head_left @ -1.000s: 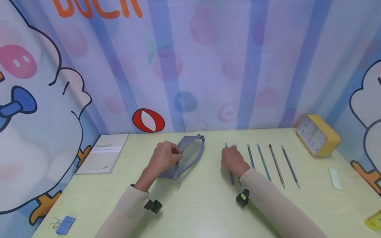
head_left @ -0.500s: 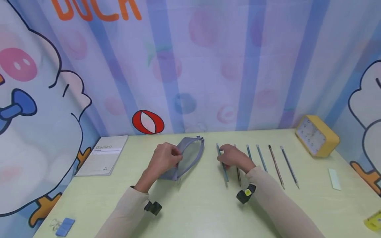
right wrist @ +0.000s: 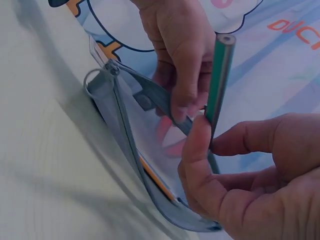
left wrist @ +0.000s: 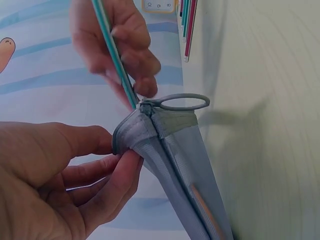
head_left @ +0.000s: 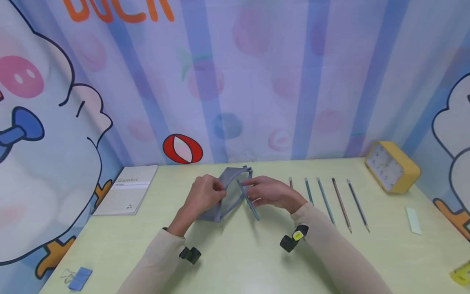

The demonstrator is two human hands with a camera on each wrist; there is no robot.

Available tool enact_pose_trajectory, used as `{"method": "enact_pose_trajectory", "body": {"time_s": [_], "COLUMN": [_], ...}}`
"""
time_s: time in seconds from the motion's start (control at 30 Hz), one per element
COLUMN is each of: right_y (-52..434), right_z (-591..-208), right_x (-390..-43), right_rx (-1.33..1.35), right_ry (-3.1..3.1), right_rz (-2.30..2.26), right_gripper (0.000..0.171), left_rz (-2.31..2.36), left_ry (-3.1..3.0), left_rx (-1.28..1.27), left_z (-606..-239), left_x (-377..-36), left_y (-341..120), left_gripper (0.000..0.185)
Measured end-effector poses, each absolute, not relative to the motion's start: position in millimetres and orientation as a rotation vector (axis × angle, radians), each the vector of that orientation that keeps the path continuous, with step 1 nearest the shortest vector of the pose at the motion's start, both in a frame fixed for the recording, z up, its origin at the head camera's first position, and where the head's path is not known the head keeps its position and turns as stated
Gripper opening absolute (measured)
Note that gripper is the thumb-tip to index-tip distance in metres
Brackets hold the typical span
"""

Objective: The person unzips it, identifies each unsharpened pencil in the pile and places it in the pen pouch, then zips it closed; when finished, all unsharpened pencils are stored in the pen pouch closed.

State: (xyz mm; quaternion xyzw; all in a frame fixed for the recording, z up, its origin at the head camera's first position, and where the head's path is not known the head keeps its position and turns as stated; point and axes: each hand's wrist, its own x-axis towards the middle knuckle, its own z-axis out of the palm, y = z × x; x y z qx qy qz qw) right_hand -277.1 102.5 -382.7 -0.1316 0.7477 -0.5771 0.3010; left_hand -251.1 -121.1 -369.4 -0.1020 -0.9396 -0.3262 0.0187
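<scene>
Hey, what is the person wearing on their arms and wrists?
Both arms wear long beige sleeves: left sleeve, right sleeve. A small black camera sits at each wrist; the left camera is plain black, the right camera carries a yellow mark. Both hands are bare.

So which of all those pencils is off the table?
The green pencil pinched in the right hand, held at the grey pencil case. The other five lie in a row on the table.

You can read "Gambit" on the cover of the notebook (head_left: 126, 195) lying at the desk's (head_left: 235, 261) far left. Orange letters, cut off at the top, run along the backdrop (head_left: 117, 10); they cannot be read whole.
</scene>
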Motion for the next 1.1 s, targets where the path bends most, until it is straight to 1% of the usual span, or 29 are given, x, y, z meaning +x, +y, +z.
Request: {"method": "enact_pose_trajectory", "body": {"time_s": [0.17, 0.27, 0.4, 0.47, 0.5, 0.53, 0.67, 0.73, 0.83, 1.0, 1.1], "right_y": [84.0, 74.6, 60.8, 54.2, 50.7, 47.8, 39.7, 37.3, 34.7, 33.5, 35.2], "right_z": [-394.3, -401.2, -403.9, -403.4, -403.0, -402.8, -401.6, -402.2, -404.1, -405.5, -403.7], "right_x": [-286.5, -291.3, -295.5, -296.7, -297.5, -298.2, -299.2, -298.7, -296.1, -289.0, -282.7], "right_rx": [-0.254, -0.212, -0.115, -0.048, -0.022, 0.002, 0.066, 0.077, 0.074, 0.041, -0.028], "right_ry": [1.852, 1.731, 1.67, 1.691, 1.713, 1.727, 1.773, 1.79, 1.807, 1.819, 1.814], "right_rz": [-1.656, -1.757, -1.891, -1.943, -1.957, -1.97, -1.994, -1.988, -1.973, -1.976, -2.017], "right_gripper": [0.057, 0.052, 0.039, 0.037, 0.038, 0.042, 0.063, 0.067, 0.067, 0.06, 0.046], "left_rz": [-1.007, -1.005, -1.006, -1.011, -1.011, -1.009, -1.013, -1.016, -1.025, -1.033, -1.025], "left_ry": [-2.92, -2.916, -2.907, -2.904, -2.905, -2.906, -2.91, -2.916, -2.922, -2.921, -2.924], "left_rx": [-0.323, -0.332, -0.335, -0.335, -0.336, -0.338, -0.339, -0.33, -0.312, -0.307, -0.297], "left_z": [-369.1, -370.3, -369.8, -369.0, -368.8, -368.5, -368.5, -368.1, -367.6, -367.9, -366.7], "left_x": [-251.4, -252.1, -252.8, -252.8, -252.8, -252.9, -254.0, -254.1, -253.2, -251.7, -251.5], "left_y": [-120.3, -119.8, -119.1, -119.0, -118.8, -118.7, -118.4, -118.2, -118.2, -118.4, -119.2], "left_gripper": [0.007, 0.007, 0.008, 0.008, 0.008, 0.009, 0.009, 0.009, 0.009, 0.01, 0.009]}}
